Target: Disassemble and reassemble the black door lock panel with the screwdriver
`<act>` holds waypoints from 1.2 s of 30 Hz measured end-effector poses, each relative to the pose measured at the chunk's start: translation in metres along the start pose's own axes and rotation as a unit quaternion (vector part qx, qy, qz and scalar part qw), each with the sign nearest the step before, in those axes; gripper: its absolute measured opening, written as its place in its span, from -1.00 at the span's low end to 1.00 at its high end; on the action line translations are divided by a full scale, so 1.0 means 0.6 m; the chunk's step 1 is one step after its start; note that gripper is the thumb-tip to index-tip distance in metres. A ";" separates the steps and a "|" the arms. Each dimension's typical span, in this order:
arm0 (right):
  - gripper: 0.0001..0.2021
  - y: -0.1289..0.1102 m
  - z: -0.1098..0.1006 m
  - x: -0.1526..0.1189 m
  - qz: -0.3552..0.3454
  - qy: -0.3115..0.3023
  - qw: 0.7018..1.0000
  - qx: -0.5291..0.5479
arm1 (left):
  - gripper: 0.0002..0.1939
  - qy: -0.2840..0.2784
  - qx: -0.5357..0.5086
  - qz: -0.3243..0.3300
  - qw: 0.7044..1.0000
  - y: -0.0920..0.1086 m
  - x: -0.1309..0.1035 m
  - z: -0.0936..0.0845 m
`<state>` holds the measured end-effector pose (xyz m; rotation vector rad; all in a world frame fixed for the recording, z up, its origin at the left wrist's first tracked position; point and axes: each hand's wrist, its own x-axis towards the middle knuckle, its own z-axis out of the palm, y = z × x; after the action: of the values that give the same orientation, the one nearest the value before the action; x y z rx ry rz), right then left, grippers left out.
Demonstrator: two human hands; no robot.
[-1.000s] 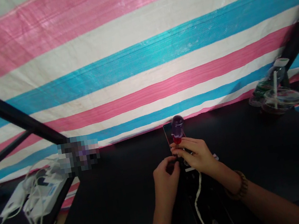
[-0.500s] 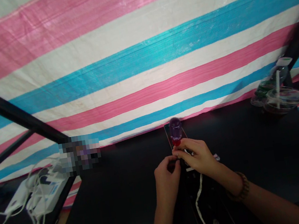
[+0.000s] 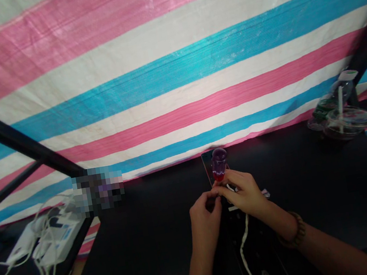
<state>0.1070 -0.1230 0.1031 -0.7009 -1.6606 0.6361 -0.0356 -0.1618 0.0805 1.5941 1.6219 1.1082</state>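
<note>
My right hand (image 3: 242, 191) pinches the red lower end of a small purple and red object (image 3: 219, 163), whose rounded purple top points up and leans slightly right. Close beside it, my left hand (image 3: 205, 215) has its thumb and forefinger pressed together near the right fingertips; what they pinch is too small to make out. Under the hands lies a long dark panel (image 3: 258, 256) with thin light edges. A white cord (image 3: 243, 249) runs down along it from beneath my right hand.
Black tabletop (image 3: 145, 246) surrounds the panel. A clear plastic bowl with a straw (image 3: 348, 123) and a plastic bottle (image 3: 346, 86) stand at the back right. White cables and a power strip (image 3: 55, 239) lie at the left. Striped sheeting (image 3: 174, 78) hangs behind, between black bars.
The purple and red object has tilted to the right, and its top sits slightly lower. Both hands have stayed almost in place.
</note>
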 end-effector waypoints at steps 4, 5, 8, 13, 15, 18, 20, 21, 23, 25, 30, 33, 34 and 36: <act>-0.86 0.000 -0.003 -0.004 -0.010 -0.046 0.999 0.019 | -0.87 -0.004 0.002 -0.013 1.000 -0.004 0.001 0.001; -0.83 -0.001 -0.005 -0.004 -0.009 -0.059 0.998 0.018 | -0.87 -0.006 0.002 -0.014 1.000 -0.006 0.002 0.002; -0.79 -0.003 -0.008 -0.004 -0.003 -0.074 0.997 0.011 | -0.86 -0.014 -0.002 -0.015 1.000 -0.008 0.001 0.002; -0.85 0.005 -0.002 -0.003 0.032 -0.021 0.999 0.019 | -0.84 -0.018 -0.014 -0.006 1.000 -0.007 -0.003 0.003; -0.89 0.009 0.001 -0.004 0.070 0.001 0.997 0.032 | -0.85 -0.013 -0.013 -0.002 1.000 -0.007 -0.003 0.003; -0.98 0.012 0.000 -0.004 0.097 -0.008 0.995 0.032 | -0.87 -0.010 -0.002 0.000 1.000 -0.007 -0.002 0.004; -0.93 0.009 -0.002 -0.004 0.086 -0.034 0.995 0.027 | -0.86 -0.009 -0.002 -0.003 1.000 -0.008 -0.001 0.004; -0.89 0.007 -0.003 -0.004 0.076 -0.049 0.995 0.029 | -0.85 -0.010 -0.007 -0.003 1.000 -0.008 0.000 0.004; -0.81 0.004 -0.004 -0.005 0.056 -0.078 0.995 0.037 | -0.82 -0.009 -0.019 -0.003 1.000 -0.008 0.000 0.003; -0.76 0.003 -0.005 -0.008 0.041 -0.092 0.994 0.044 | -0.80 -0.010 -0.024 -0.001 1.000 -0.008 0.000 0.002; -0.75 0.007 -0.012 -0.011 0.038 -0.021 0.997 0.071 | -0.86 -0.021 0.009 0.009 1.000 -0.006 -0.001 0.001; -0.77 0.009 -0.016 -0.008 0.046 0.050 0.994 0.089 | -0.86 -0.010 0.047 0.039 0.998 -0.001 0.002 -0.001; -0.78 0.010 -0.016 -0.006 0.049 0.067 0.992 0.096 | -0.86 -0.005 0.063 0.050 0.997 0.002 0.004 -0.002; -0.79 0.012 -0.017 -0.003 0.062 0.092 0.988 0.109 | -0.85 -0.007 0.096 0.067 0.993 0.008 0.008 -0.005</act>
<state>0.1181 -0.1192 0.0986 -0.6858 -1.3625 0.8046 -0.0363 -0.1577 0.0866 1.8535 1.6750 1.0310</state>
